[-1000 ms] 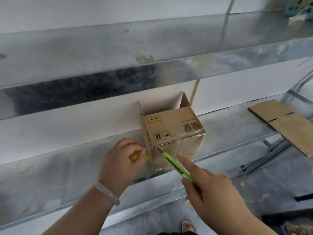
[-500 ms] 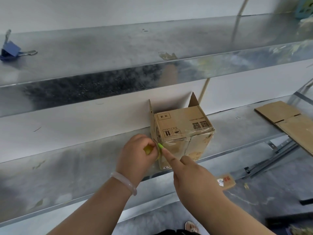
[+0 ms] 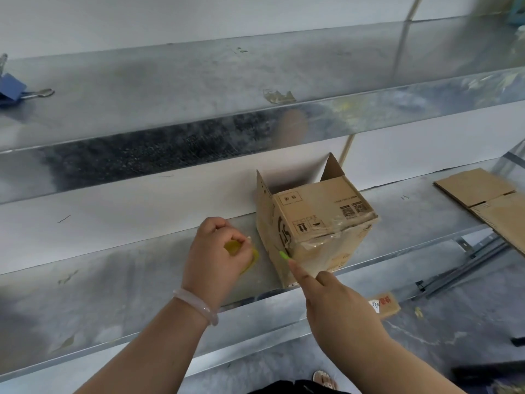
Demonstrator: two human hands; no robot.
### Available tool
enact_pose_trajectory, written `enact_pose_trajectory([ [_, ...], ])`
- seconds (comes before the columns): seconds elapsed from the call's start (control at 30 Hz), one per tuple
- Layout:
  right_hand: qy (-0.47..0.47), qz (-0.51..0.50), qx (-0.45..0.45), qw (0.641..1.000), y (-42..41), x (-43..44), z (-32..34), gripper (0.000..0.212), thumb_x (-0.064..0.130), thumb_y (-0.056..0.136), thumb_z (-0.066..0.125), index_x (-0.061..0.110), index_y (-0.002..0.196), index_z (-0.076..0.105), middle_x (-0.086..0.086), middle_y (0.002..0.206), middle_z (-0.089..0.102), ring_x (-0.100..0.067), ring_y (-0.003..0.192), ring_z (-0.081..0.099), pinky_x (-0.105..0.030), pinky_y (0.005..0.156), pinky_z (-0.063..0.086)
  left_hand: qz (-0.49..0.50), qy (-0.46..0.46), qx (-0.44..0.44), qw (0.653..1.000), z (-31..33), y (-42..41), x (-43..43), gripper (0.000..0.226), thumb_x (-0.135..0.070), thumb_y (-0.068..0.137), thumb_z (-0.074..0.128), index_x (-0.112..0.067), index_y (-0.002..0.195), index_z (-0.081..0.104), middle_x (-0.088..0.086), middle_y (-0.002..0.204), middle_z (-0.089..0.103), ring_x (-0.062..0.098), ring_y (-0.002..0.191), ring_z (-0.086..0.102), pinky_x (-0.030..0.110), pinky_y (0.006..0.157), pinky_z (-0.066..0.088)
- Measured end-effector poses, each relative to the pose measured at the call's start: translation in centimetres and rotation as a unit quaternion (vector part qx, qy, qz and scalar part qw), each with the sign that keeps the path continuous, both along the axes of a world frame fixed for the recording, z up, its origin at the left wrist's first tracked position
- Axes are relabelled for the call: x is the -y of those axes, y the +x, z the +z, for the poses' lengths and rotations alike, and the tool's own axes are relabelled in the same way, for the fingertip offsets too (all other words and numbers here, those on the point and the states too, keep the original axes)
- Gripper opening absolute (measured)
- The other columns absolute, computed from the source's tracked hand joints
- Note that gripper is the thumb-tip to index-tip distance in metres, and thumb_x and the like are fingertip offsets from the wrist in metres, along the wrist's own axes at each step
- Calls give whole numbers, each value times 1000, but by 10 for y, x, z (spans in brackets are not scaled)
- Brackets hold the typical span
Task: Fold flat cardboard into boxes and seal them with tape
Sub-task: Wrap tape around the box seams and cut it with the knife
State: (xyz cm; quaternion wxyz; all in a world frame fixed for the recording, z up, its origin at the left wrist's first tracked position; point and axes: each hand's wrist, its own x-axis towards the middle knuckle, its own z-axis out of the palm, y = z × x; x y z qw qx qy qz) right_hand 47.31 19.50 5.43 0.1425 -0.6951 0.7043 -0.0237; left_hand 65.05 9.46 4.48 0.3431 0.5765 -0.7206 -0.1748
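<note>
A small brown cardboard box (image 3: 318, 220) lies on its side on the lower metal shelf (image 3: 119, 280), open flaps toward the wall, clear tape across its near taped end. My left hand (image 3: 218, 257) is closed around a yellow tape roll (image 3: 250, 258) just left of the box. My right hand (image 3: 338, 305) grips a green cutter (image 3: 285, 255), forefinger stretched along it, with its tip at the box's lower left edge.
Flat cardboard sheets (image 3: 488, 200) lie on the shelf at the right. A blue binder clip (image 3: 14, 88) and a scrap of tape (image 3: 278, 96) sit on the upper shelf. A small cardboard piece (image 3: 383, 304) lies on the floor below.
My left hand has pulled the tape roll leftward, away from the box. The cutter tip stays at the box's left edge. The view has shifted left.
</note>
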Motion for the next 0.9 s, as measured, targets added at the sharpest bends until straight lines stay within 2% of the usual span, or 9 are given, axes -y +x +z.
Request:
enact_pose_trajectory([
  [0.1,-37,42,40,998,-1,0,-8,74,19,101,38,44,151,-10,9,94,36,-14,70,43,-20,53,34,2,-6,1,1000,-6,8,2,4,-21,80,74,-21,78,70,-8,96,50,3,86,48,4,73,32],
  [0.17,-92,90,54,990,-3,-4,-8,69,25,96,43,40,154,10,10,86,46,-11,54,44,-22,45,38,0,-19,12,1000,-13,14,5,3,-21,81,73,-20,83,70,-5,99,50,5,88,48,7,75,33],
  [0.23,-200,131,90,967,-15,-10,-9,61,28,93,44,31,151,28,9,82,53,-9,49,45,-19,42,35,4,-27,27,999,-22,23,10,7,-21,82,73,-19,88,70,-4,102,50,6,89,47,15,79,37],
  [0.3,-319,156,147,923,-39,-13,-12,57,22,93,44,27,149,32,4,92,60,-8,62,54,-20,51,42,14,-42,39,998,-31,33,14,11,-26,82,72,-19,90,70,-6,103,49,7,89,48,25,82,41],
  [0.4,-390,15,236,890,-77,-18,-5,46,29,100,37,36,144,33,13,100,56,-3,73,56,-13,65,46,13,-68,107,992,-48,43,16,26,-42,82,57,-22,90,72,-6,104,53,13,83,57,35,79,45],
  [0.47,-359,-140,272,882,-103,-12,-7,35,30,101,39,40,135,40,12,92,55,-9,71,54,-22,61,46,17,-61,157,986,-64,48,16,32,-45,81,52,-23,88,74,-4,104,56,16,81,60,38,78,44],
  [0.57,-250,-287,253,889,-145,10,-22,29,17,101,42,24,128,50,-3,90,56,-20,76,55,-36,61,38,48,-35,181,982,-79,47,12,34,-47,77,51,-24,85,75,-3,99,61,20,76,63,40,76,44],
  [0.73,-135,-279,168,936,-188,45,-50,28,20,100,45,15,127,50,-11,99,58,-24,78,53,-35,63,38,64,-10,241,968,-72,30,13,29,-43,75,48,-29,72,73,-5,90,63,19,59,61,35,70,43],
  [0.9,-73,-259,150,951,-209,73,-70,28,20,98,48,15,126,48,-10,95,56,-22,74,56,-39,63,48,80,-10,279,957,-77,23,8,27,-40,80,45,-30,72,69,-8,90,60,20,62,61,34,72,39],
])
